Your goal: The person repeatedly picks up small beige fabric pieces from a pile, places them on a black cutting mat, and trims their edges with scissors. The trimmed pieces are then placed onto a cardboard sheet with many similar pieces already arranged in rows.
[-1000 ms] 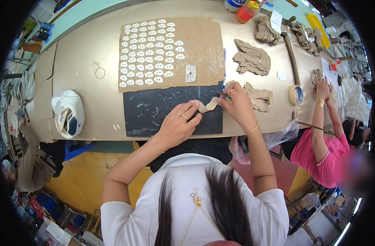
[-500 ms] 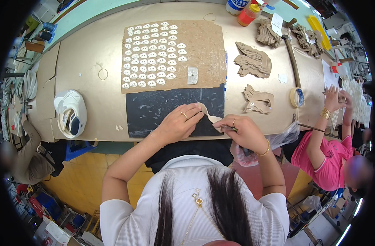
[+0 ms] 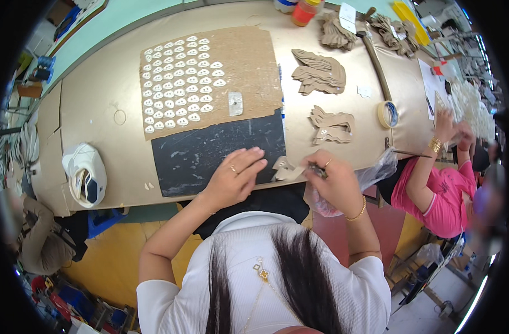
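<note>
- A white cap with a dark lining (image 3: 84,173) lies upside down near the left end of the tan work table (image 3: 98,100).
- A brown cardboard sheet (image 3: 249,61) further in carries rows of small white heart-shaped pieces (image 3: 179,83) on its left half.
- Just below the cardboard lies a black rectangular mat (image 3: 210,153), scuffed with pale marks.
- The person's left hand (image 3: 235,178) rests flat on the mat's lower right part, fingers stretched out and together, holding nothing.
- A small beige cut-out piece with a wavy edge (image 3: 285,168) sits at the mat's right edge, between the two hands, at the table's near edge.
- The right hand (image 3: 332,181) is curled closed, thumb and fingertips pinching the right end of that cut-out piece.
- Beyond the right hand, stacks of beige cut shapes (image 3: 331,125) lie on the table, near a roll of tape (image 3: 388,114).
- At the far right, a co-worker in a pink top (image 3: 432,195) has both hands up at the table.
</note>
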